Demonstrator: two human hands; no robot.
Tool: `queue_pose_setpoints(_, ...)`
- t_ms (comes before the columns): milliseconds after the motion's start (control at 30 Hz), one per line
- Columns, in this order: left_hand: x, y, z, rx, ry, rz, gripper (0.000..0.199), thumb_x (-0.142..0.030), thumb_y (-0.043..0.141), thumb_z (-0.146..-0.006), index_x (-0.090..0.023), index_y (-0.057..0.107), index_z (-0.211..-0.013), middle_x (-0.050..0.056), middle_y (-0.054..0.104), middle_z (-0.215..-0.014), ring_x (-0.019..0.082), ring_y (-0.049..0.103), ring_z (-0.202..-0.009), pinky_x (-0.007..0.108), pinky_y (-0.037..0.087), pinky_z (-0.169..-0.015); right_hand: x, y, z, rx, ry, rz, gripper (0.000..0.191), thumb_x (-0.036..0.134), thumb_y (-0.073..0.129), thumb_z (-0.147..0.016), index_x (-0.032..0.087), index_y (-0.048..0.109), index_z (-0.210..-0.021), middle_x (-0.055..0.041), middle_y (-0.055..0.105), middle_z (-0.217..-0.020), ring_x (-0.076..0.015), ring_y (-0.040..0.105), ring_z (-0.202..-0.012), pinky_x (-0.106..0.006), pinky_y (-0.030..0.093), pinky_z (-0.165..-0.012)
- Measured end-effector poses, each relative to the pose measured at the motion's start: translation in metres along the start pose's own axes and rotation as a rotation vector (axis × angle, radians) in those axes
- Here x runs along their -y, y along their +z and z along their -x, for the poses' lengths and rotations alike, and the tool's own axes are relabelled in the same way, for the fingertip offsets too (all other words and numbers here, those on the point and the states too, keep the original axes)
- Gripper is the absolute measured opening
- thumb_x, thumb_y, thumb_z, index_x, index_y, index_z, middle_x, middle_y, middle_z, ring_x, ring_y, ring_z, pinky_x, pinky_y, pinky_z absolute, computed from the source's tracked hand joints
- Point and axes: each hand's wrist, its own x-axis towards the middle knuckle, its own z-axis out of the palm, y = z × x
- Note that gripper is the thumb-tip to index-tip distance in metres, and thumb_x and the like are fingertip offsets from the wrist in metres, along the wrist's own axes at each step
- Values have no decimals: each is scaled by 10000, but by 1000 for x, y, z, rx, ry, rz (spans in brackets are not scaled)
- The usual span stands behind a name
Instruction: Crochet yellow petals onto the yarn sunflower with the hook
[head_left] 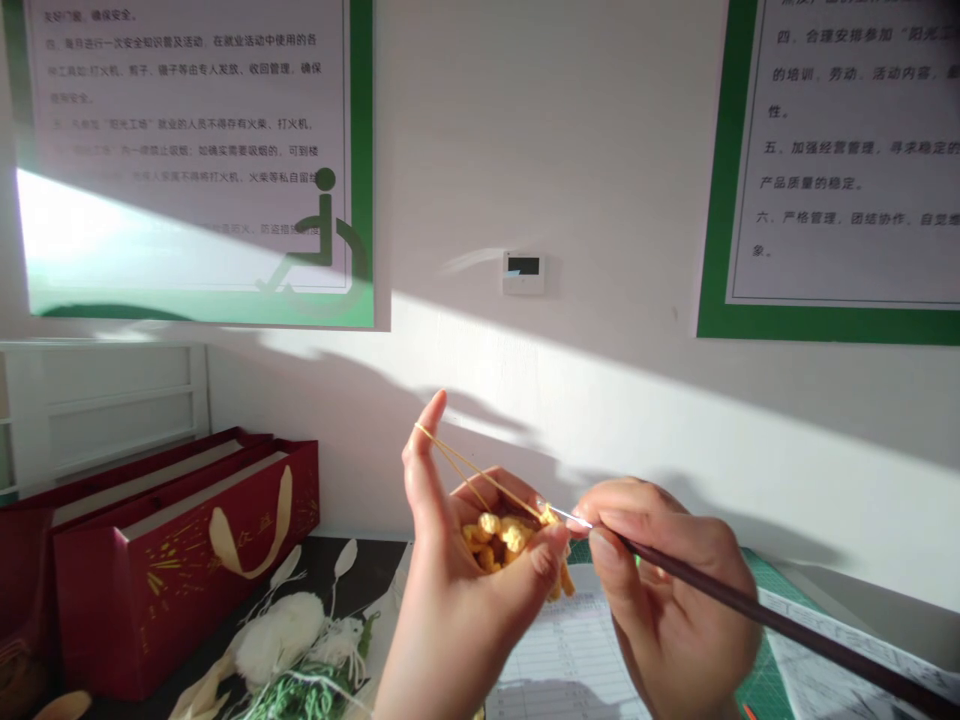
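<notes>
In the middle of the head view, my left hand (465, 580) is closed around a small yellow crocheted piece (514, 535). Its index finger points up, with yellow yarn (457, 455) looped over it and running down to the piece. My right hand (667, 580) pinches a crochet hook with a dark handle (795, 635), held like a pen. The hook's thin metal tip meets the upper right edge of the yellow piece, close to my left thumb. Part of the piece is hidden by my left fingers.
Red gift bags (187, 560) stand at the left. White yarn (281, 635) and green yarn (307, 695) lie beside them. Printed papers (562, 650) and a green mat (765, 680) are beneath my hands. A white wall with green-framed posters (361, 150) rises behind.
</notes>
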Motion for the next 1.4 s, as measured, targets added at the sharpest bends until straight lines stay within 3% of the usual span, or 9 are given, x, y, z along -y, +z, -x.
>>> queue_pose_setpoints(133, -2, -1, 0, 18, -28, 17, 1145, -171, 888, -757, -427, 142, -1587, -55, 659, -719, 130, 564, -516, 186, 448, -425, -6, 8, -1, 22, -10, -44, 347, 27, 662, -903, 306, 645, -1109, -4, 760, -1038, -219, 701, -1001, -442, 569, -859)
queue_pose_setpoints(233, -1, -3, 0, 6, -17, 28, 1156, -171, 896, -752, -447, 151, -1592, -51, 673, -737, 138, 608, -556, 193, 490, -473, -4, 19, 0, -52, 29, -87, 318, 50, 638, -928, 317, 649, -1101, -5, 780, -1014, -230, 718, -973, -480, 561, -871)
queue_pose_setpoints(367, -1, -4, 0, 13, -14, 30, 1196, -168, 894, -755, -456, 113, -1614, -44, 679, -753, 141, 597, -553, 190, 474, -448, 1, 32, 2, -227, 137, -144, 182, 133, 647, -961, 301, 671, -1027, -11, 778, -914, -219, 737, -916, -431, 582, -814)
queue_pose_setpoints(467, -3, -4, 0, 12, -15, 38, 1225, -165, 895, -754, -451, 83, -1624, -41, 677, -745, 137, 556, -523, 198, 459, -423, 4, 37, 1, -274, 198, -193, 115, 180, 652, -979, 292, 677, -984, -5, 765, -873, -193, 740, -911, -367, 591, -783)
queue_pose_setpoints(667, -5, -7, -1, 16, -12, 43, 1178, -199, 903, -763, -450, 127, -1613, -27, 677, -758, 162, 571, -553, 215, 459, -432, 4, 42, 0, -301, 308, -313, 60, 250, 654, -1005, 303, 664, -979, 10, 720, -866, -157, 704, -930, -328, 580, -843)
queue_pose_setpoints(867, -7, -10, -1, 22, -17, 15, 1057, -290, 891, -802, -416, 212, -1602, -14, 681, -785, 166, 634, -640, 238, 509, -567, 6, 42, -2, -325, 408, -442, 46, 291, 676, -994, 289, 668, -948, -13, 707, -925, -168, 706, -919, -286, 579, -725)
queue_pose_setpoints(1100, -3, -14, -4, 89, -46, 78, 1184, -211, 923, -756, -461, 151, -1619, 5, 727, -875, 189, 690, -720, 257, 552, -614, 9, 42, -3, -349, 445, -418, 69, 305, 687, -976, 274, 660, -921, -20, 710, -883, -186, 727, -857, -319, 602, -707)
queue_pose_setpoints(1300, -4, -13, -4, 35, -43, 70, 1135, -178, 911, -765, -475, 201, -1600, -1, 710, -871, 195, 703, -695, 261, 567, -588, 8, 42, -3, -326, 432, -402, 60, 292, 678, -985, 279, 668, -928, -6, 690, -892, -168, 729, -871, -278, 590, -695)
queue_pose_setpoints(1400, -3, -15, -6, 78, -54, 74, 1135, -186, 897, -784, -497, 166, -1596, -14, 706, -861, 144, 645, -591, 265, 571, -578, 8, 42, -2, -328, 470, -418, 76, 303, 665, -992, 278, 660, -920, 0, 702, -885, -162, 731, -836, -290, 592, -704)
